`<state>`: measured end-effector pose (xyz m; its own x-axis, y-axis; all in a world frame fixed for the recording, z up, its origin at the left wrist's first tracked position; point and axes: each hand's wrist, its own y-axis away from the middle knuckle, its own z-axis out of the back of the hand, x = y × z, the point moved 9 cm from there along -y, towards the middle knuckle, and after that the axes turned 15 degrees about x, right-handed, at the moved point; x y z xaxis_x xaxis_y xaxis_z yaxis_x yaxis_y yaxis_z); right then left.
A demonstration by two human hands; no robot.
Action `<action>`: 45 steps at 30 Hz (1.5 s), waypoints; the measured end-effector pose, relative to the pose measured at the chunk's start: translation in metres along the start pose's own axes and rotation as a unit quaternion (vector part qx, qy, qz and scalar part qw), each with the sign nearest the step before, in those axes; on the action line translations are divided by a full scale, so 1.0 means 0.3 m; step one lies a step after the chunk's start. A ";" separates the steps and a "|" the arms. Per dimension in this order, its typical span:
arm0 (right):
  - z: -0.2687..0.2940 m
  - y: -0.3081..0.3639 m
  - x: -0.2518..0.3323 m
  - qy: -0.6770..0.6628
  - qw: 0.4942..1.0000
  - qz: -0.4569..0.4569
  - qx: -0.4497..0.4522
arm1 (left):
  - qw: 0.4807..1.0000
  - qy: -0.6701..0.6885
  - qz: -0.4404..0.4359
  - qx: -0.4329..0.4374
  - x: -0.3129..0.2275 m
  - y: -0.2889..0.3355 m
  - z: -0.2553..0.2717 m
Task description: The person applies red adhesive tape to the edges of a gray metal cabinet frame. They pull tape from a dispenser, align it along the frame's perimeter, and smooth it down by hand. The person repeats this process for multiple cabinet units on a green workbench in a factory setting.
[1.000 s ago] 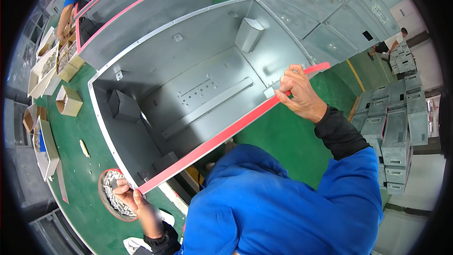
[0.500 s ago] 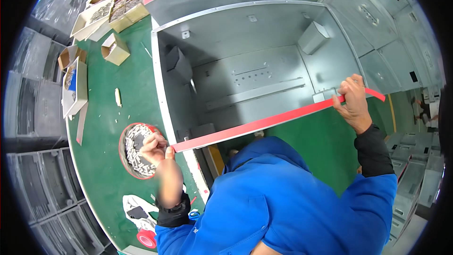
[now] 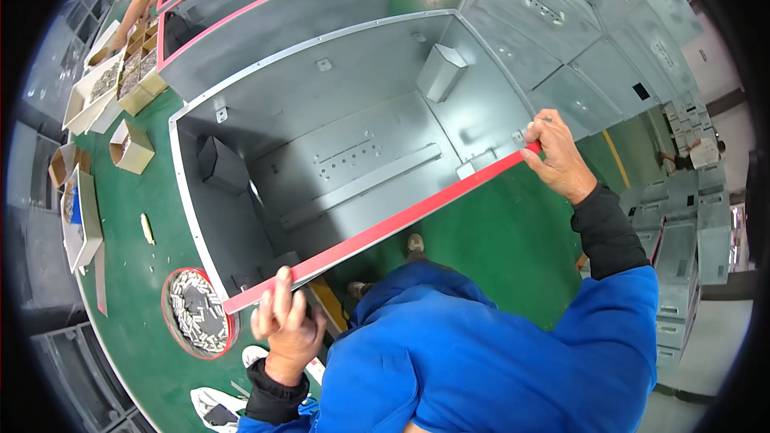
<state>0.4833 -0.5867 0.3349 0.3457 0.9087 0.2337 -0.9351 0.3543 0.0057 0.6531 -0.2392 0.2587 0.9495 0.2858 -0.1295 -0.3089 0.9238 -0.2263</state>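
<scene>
A large grey metal cabinet box (image 3: pixel 353 144) lies with its open side up, showing brackets and a row of holes inside. Along its near edge runs a strip of red tape (image 3: pixel 385 226). My right hand (image 3: pixel 559 156) pinches the strip's right end at the box's right corner. Close to the left corner, my left hand (image 3: pixel 287 322) rests its index fingertip on the strip, with the other fingers apart and loosely bent. Just left of that corner stands a red-rimmed round tub (image 3: pixel 168 335) of small pale cylindrical pieces.
More grey boxes with red-edged rims (image 3: pixel 281 36) stand beyond, where a co-worker's arm (image 3: pixel 136 10) reaches over parts trays (image 3: pixel 138 104). The green table (image 3: pixel 132 216) also bears a small carton (image 3: pixel 131 148) and a white bin (image 3: pixel 90 228). Grey cabinets (image 3: pixel 561 24) line the right.
My left hand has left the strip's end above the tub and now touches the strip farther right. The loose tape tail past my right hand no longer shows. The view has shifted.
</scene>
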 end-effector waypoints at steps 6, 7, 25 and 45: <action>0.022 0.067 -0.189 -0.180 0.983 0.023 -0.018 | 0.990 -0.123 -0.049 -0.040 -0.288 -0.231 -0.106; 0.015 0.068 -0.218 -0.248 0.968 0.036 -0.021 | 0.989 -0.127 -0.061 -0.052 -0.338 -0.266 -0.121; 0.105 0.051 -0.181 -0.251 0.947 0.201 -0.026 | 0.979 -0.173 -0.089 -0.066 -0.567 -0.452 -0.207; -0.034 0.014 -0.234 -0.200 0.968 0.136 0.065 | 0.980 -0.156 -0.106 -0.072 -0.574 -0.450 -0.205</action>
<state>0.4560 -0.6468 0.3087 0.0510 0.7967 0.6022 -0.9982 0.0590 0.0064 0.5279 -0.4289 0.2521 0.9570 0.1762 0.2303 -0.0866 0.9317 -0.3528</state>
